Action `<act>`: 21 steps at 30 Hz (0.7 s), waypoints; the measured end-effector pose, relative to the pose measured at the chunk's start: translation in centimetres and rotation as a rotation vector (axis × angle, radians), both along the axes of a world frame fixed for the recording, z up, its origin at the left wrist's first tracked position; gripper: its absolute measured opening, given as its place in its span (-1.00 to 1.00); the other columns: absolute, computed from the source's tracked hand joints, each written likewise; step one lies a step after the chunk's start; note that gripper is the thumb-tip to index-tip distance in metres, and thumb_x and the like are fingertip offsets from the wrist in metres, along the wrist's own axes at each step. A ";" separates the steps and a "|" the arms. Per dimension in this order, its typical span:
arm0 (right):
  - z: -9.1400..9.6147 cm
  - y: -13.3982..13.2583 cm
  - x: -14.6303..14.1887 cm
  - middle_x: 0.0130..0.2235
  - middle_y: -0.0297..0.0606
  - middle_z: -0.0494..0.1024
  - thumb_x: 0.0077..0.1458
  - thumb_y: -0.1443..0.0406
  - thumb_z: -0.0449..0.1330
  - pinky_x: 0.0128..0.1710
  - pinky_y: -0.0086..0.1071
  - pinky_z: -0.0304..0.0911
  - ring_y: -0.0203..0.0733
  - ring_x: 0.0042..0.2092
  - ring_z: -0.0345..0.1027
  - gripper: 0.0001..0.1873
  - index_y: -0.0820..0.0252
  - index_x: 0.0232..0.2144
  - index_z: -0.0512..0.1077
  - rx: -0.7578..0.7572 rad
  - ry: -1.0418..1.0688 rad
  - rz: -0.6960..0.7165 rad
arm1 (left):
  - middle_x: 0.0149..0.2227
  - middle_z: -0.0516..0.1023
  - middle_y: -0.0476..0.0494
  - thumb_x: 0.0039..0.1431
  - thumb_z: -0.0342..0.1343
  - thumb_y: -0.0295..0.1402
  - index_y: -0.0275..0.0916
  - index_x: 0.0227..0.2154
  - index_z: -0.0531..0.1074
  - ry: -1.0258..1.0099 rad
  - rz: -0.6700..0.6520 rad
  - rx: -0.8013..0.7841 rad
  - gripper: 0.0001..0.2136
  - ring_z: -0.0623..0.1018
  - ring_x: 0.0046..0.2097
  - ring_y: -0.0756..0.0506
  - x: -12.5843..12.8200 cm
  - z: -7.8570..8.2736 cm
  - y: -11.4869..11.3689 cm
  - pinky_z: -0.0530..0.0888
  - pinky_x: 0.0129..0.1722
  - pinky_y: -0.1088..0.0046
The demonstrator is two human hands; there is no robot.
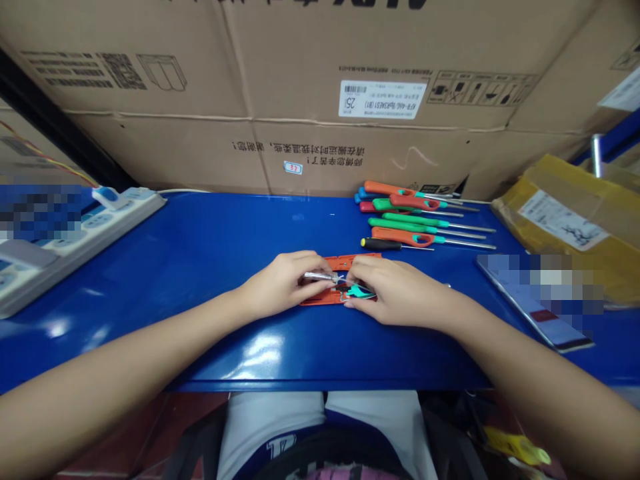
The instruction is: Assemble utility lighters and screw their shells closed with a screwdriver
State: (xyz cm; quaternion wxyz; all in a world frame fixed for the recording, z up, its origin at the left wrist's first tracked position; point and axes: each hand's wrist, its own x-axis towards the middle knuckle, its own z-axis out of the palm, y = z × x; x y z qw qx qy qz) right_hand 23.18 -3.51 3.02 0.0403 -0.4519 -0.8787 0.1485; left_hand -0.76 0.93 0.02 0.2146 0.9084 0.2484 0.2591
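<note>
My left hand pinches a small shiny cylinder, clear or silvery, between thumb and fingers. Two orange handle shell halves of a long-nosed lighter lie on the blue table under both hands. My right hand is closed around the right end of the shells, thumb and fingers at a teal trigger piece. A thin wire runs from the cylinder's end toward my right fingers. Small parts show between the hands, too tiny to name. My right fingers partly cover the shells' right end.
Several long-nosed lighters and a black screwdriver lie behind my right hand. A phone and a yellow-taped box are at right. At left is a white power strip. A large carton stands along the back.
</note>
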 end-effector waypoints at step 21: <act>-0.7 1.1 0.3 -0.36 -0.29 0.53 0.35 0.29 0.06 -0.32 -0.38 0.13 -0.25 -0.35 0.32 -0.76 0.19 -0.37 0.42 -0.109 0.296 0.011 | -0.27 0.58 -0.15 0.41 0.08 -0.29 -0.28 -0.08 0.56 0.013 -0.017 0.028 -0.79 0.56 -0.26 -0.05 0.1 -0.3 -0.3 0.48 -0.25 0.48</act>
